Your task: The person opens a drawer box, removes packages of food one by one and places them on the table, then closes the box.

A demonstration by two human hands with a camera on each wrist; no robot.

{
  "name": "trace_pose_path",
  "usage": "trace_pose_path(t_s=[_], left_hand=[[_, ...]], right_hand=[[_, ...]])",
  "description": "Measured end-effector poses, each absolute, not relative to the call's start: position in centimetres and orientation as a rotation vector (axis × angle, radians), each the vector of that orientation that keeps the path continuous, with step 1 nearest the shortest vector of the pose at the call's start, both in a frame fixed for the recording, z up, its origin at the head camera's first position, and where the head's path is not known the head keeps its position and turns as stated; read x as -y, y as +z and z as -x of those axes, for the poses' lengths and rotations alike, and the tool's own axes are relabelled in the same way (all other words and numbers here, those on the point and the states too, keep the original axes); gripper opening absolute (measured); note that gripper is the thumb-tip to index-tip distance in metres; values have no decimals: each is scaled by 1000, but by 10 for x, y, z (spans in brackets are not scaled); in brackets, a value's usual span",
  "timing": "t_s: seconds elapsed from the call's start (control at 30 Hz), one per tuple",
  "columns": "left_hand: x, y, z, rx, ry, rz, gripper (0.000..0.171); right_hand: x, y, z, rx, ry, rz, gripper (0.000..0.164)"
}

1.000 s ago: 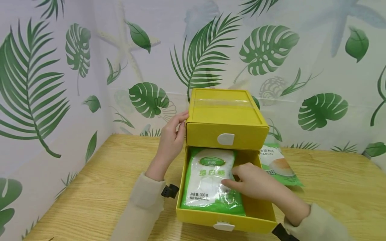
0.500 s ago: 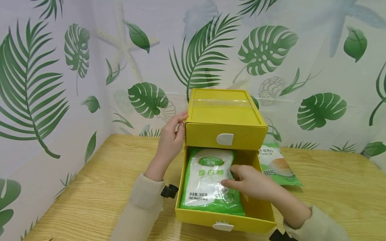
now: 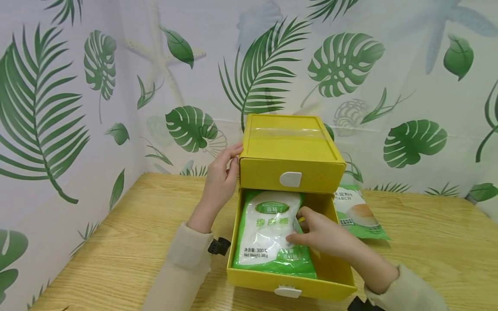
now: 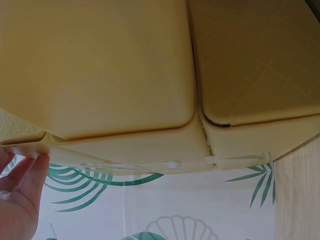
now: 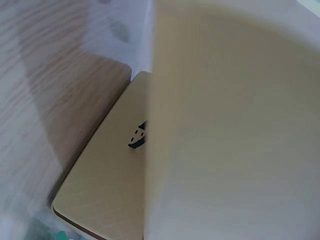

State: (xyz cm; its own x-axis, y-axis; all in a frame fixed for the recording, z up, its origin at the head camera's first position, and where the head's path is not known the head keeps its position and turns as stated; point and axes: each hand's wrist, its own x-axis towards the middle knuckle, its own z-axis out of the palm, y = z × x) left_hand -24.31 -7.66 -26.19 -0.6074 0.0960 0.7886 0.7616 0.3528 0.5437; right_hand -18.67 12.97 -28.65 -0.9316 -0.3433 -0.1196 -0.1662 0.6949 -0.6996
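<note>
A two-tier yellow drawer box (image 3: 292, 147) stands on the table, its lower drawer (image 3: 338, 276) pulled out. Inside that drawer, on the left, lies a green-and-white bag of white sugar (image 3: 268, 233) marked 300 g. My right hand (image 3: 323, 231) pinches the bag's right edge, thumb on top and curled fingers partly hidden at the side. My left hand (image 3: 221, 177) rests its fingers on the upper tier's left side. In the left wrist view, fingertips of the left hand (image 4: 25, 190) touch the box's edge. The right hand is not visible in the right wrist view, where yellow walls fill much of the picture.
A green-and-white starch packet (image 3: 359, 214) lies behind the box on the right. White pull tabs (image 3: 291, 179) sit on both drawer fronts. A leaf-patterned cloth (image 3: 186, 86) hangs behind the wooden table (image 3: 128, 233).
The right fingers have curled in more at the bag's right edge, and the bag's surface has shifted a little there. The left hand and the box stay in place.
</note>
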Motion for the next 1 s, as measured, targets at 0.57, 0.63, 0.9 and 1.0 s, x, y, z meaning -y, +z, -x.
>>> trace_pose_path(t_s=[0.57, 0.63, 0.9, 1.0], left_hand=[[77, -261, 243, 1962, -1257, 747, 22], [77, -261, 243, 1961, -1253, 747, 22], [77, -261, 243, 1951, -1253, 754, 22], [77, -261, 243, 1947, -1252, 758, 22]], right_hand=[[-132, -289, 187, -2442, -1374, 463, 43], [-132, -289, 187, -2383, -1447, 466, 43], [-133, -287, 186, -2331, -1554, 419, 47], [-133, -287, 185, -2358, -1558, 390, 50]])
